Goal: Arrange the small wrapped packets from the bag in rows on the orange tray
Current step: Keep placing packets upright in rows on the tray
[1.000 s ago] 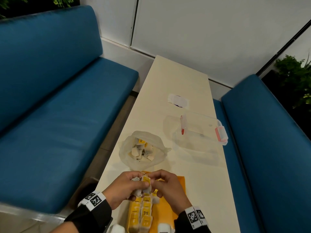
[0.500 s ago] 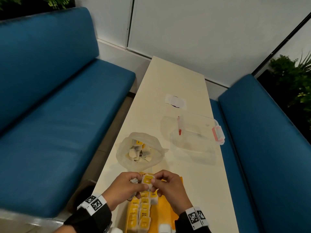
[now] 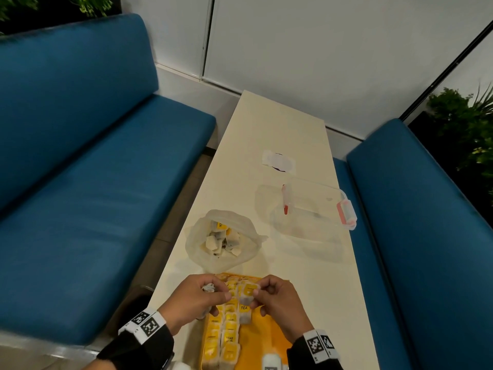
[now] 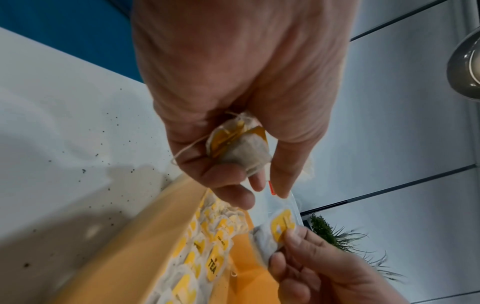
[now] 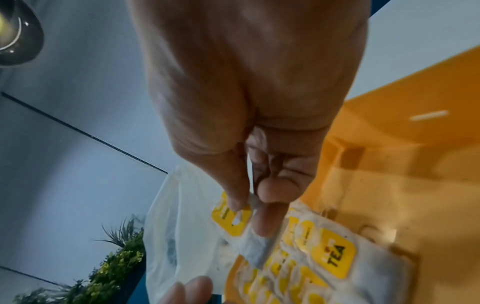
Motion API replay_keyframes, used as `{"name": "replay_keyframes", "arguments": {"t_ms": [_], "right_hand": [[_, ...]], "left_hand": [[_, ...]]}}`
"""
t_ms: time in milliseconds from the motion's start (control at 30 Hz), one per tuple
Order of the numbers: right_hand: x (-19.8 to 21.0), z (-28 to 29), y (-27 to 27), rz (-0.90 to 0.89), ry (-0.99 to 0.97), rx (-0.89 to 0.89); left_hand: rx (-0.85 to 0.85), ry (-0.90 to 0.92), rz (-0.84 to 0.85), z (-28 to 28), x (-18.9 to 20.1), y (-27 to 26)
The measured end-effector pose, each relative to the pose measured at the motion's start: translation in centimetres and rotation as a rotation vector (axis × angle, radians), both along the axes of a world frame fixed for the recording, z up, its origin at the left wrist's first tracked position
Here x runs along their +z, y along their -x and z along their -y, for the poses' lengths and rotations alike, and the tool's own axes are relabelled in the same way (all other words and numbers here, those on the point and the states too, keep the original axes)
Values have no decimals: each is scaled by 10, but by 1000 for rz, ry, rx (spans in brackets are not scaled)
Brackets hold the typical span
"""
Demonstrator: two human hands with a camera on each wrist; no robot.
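Observation:
The orange tray lies at the table's near edge with rows of yellow-tagged tea packets along its left side. My right hand pinches one yellow-tagged packet just above the far end of the rows; the same packet shows in the right wrist view. My left hand holds a bunch of packets curled in its palm, beside the right hand. The translucent bag with more packets stands just beyond the tray.
A clear lidded box with a pink latch sits at the table's right edge, a red-tipped pen on it. A white paper piece lies farther back. Blue benches flank the narrow table.
The hands have drawn slightly apart. The right hand now holds the packet alone, a little to the right, over the rows.

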State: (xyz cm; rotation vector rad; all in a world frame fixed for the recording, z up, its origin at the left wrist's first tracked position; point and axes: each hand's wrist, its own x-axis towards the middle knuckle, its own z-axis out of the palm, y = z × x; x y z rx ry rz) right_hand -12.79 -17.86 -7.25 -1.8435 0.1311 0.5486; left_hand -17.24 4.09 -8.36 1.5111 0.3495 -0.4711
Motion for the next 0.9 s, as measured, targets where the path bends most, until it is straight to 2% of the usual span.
{"name": "replay_keyframes", "arguments": {"t_ms": [233, 500, 900], "right_hand": [[-14, 11, 15, -112, 172, 54], [-31, 11, 26, -205, 275, 83], [-51, 1, 24, -212, 283, 31]], "left_hand": [[10, -28, 5, 1, -3, 4], [11, -27, -4, 3, 0, 5], [15, -20, -13, 3, 3, 5]]}}
